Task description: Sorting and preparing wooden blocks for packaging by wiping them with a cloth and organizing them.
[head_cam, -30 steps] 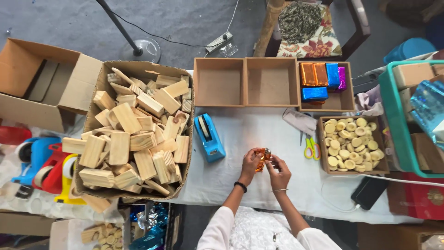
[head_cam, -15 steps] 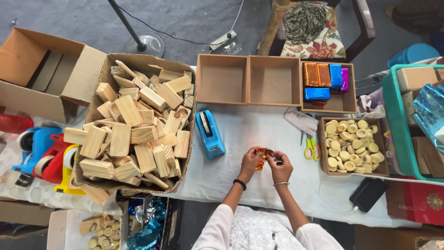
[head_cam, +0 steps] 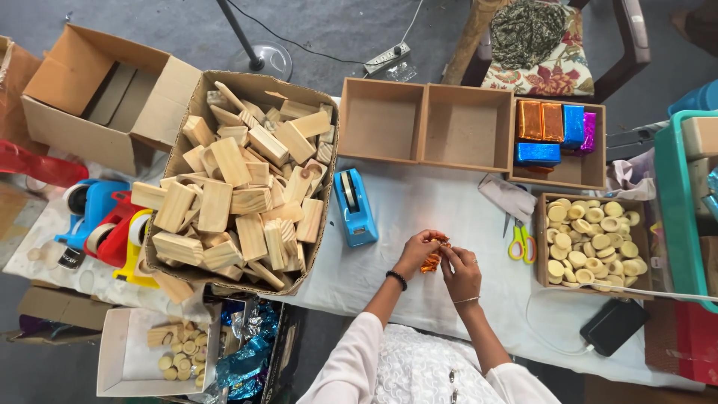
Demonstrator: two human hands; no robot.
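left hand (head_cam: 416, 251) and right hand (head_cam: 462, 271) pinch orange foil piece (head_cam: 431, 260) over white table (head_cam: 441, 202) — blue tape dispenser (head_cam: 354, 207) near.

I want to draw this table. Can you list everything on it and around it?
Wooden blocks: many, pale, big cardboard box left.
Tape dispenser: one, blue, on white cloth.
Divided tray: one, brown, two sections bare.
Foil-wrapped blocks: several, orange, blue, purple, tray's right section.
Round pieces: many, cream, box right.
Scissors: one, yellow-green handles.
Foil-wrapped piece: one, orange, between both hands.
Left hand; right hand: holding it.
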